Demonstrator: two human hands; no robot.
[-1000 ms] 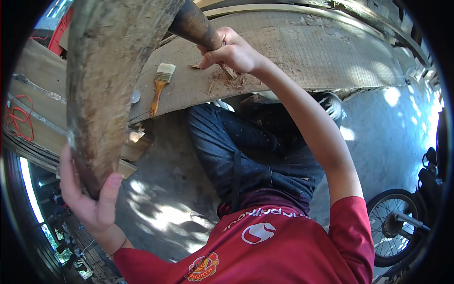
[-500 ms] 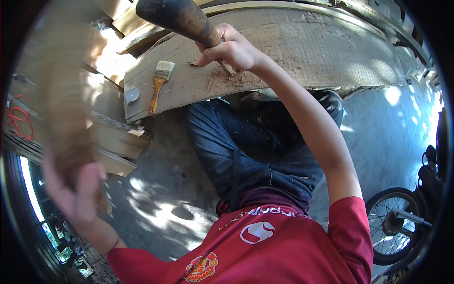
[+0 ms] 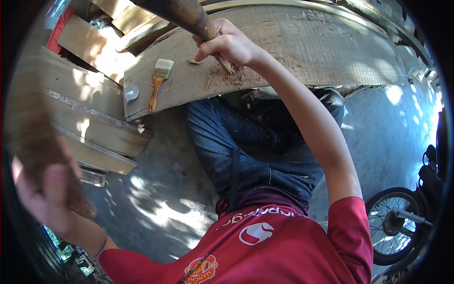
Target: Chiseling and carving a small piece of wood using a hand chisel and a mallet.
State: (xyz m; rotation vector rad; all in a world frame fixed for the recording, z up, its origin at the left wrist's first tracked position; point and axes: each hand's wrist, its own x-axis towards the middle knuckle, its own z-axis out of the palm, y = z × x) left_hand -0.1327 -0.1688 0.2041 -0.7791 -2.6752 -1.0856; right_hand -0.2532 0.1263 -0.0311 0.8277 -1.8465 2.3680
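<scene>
My right hand (image 3: 230, 45) is closed around the lower end of a chisel with a thick, dark-brown wooden handle (image 3: 187, 16). The handle slants up to the left; the working end points down into wood shavings (image 3: 226, 78) on a broad plank (image 3: 312, 45), mostly hidden by my fingers. At the far left, my left hand (image 3: 52, 196) grips a long wooden mallet (image 3: 30, 123), raised apart from the chisel and smeared by motion. Left of my right hand, a flat brush (image 3: 157, 83) with a wooden handle lies on the plank beside a small whitish cup-like piece (image 3: 131, 93).
Several boards (image 3: 90, 120) lie left of the plank, with a red object (image 3: 60, 31) behind them. My crossed legs (image 3: 231, 137) are under the plank's near edge, on a grey floor (image 3: 161, 189). A motorbike wheel (image 3: 395, 225) stands at the right.
My left hand and the mallet have swung further left, away from the chisel, uncovering boards and the red object. My right hand and the chisel have shifted slightly up and left.
</scene>
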